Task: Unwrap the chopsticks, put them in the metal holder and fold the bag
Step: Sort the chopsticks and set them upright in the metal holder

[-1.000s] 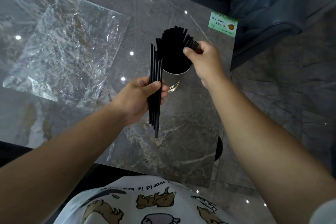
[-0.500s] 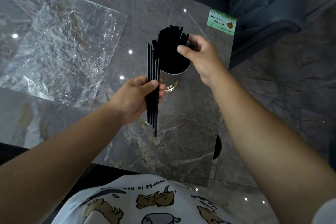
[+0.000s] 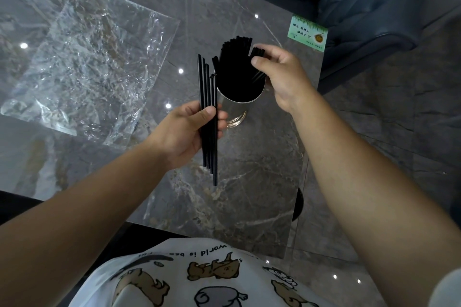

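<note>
Little has shifted over the last second: the right hand's fingers have crept slightly along the tops of the sticks standing in the holder, while the left hand's bundle stays much where it was.

Farthest left, the clear plastic bag (image 3: 84, 70) lies flat and crinkled on the marble table (image 3: 237, 194), well apart from both hands and not yet folded. Next comes the left hand (image 3: 185, 133), closed around a small bundle of black chopsticks (image 3: 209, 117) held nearly upright, thumb pressed across them, their lower tips hanging past the palm. Just beside that bundle stands the metal holder (image 3: 235, 108), already packed with dark chopsticks fanning out above its rim. To its right, the right hand (image 3: 282, 75) pinches a few of those upright sticks between thumb and fingertips, apparently seating them or drawing them aside to open a gap. Beyond it a small green card (image 3: 307, 37) lies near the table's far edge.

The loading step looks mostly done, with only the left hand's handful remaining. To finish it well, the right hand should probably take a few sticks at a time, square their tips, and lower them straight into the open side, steadying the holder so the crowded fan does not tip it.
</note>
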Motion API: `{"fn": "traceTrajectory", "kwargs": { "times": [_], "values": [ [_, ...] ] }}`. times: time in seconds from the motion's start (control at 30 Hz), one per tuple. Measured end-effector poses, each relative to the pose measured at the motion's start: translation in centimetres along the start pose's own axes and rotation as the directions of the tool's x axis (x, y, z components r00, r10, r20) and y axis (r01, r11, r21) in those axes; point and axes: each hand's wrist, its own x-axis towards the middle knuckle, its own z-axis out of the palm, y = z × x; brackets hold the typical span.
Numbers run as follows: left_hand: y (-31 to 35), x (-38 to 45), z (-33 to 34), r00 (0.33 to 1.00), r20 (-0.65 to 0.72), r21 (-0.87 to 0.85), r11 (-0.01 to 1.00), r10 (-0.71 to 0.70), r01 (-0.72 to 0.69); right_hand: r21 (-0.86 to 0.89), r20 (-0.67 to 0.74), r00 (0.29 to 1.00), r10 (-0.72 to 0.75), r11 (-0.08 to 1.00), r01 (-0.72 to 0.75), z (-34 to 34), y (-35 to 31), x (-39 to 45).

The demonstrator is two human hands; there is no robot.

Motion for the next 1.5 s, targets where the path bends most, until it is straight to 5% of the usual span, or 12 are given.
{"fn": "traceTrajectory", "kwargs": {
  "times": [0.43, 0.53, 0.6, 0.67, 0.73, 0.83, 1.2, 1.5],
  "values": [
    [1.3, -0.7, 1.5, 1.0, -0.01, 0.039, 0.999, -0.003, 0.003, -0.177, 0.003, 1.0, -0.001, 0.984, 0.002, 0.0, -1.2, 0.0],
    [1.9, -1.1, 2.0, 1.0, -0.018, 0.05, 0.999, 0.002, -0.001, -0.496, -0.156, 0.959, -0.236, 0.858, 0.13, -0.6, -2.5, -1.5],
    [2.2, -1.4, 2.3, 1.0, -0.013, 0.067, 0.998, 0.004, -0.003, -0.597, -0.129, 0.887, -0.443, 0.749, 0.288, -0.1, -3.6, -3.5],
    [2.6, -1.8, 2.9, 1.0, 0.011, 0.078, 0.997, 0.004, -0.005, -0.498, -0.03, 0.921, -0.389, 0.805, 0.324, 1.1, -4.6, -5.7],
    [3.0, -2.3, 3.6, 0.998, 0.058, 0.089, 0.996, 0.01, -0.015, -0.291, 0.131, 0.974, -0.183, 0.932, 0.214, 2.3, -5.3, -7.6],
    [3.8, -3.2, 4.5, 0.994, 0.109, 0.123, 0.991, 0.03, -0.043, -0.108, 0.289, 0.953, -0.089, 0.986, 0.125, 3.2, -5.9, -9.0],
    [7.4, -6.8, 4.8, 0.982, 0.186, 0.134, 0.99, 0.023, -0.049, 0.115, 0.162, 0.982, -0.096, 0.99, 0.078, 5.8, -9.3, -11.8],
    [10.2, -9.4, 2.3, 0.954, 0.299, 0.159, 0.987, -0.021, -0.028, 0.097, 0.044, 0.986, -0.16, 0.983, 0.155, 9.6, -11.7, -13.6]
  ]
}}
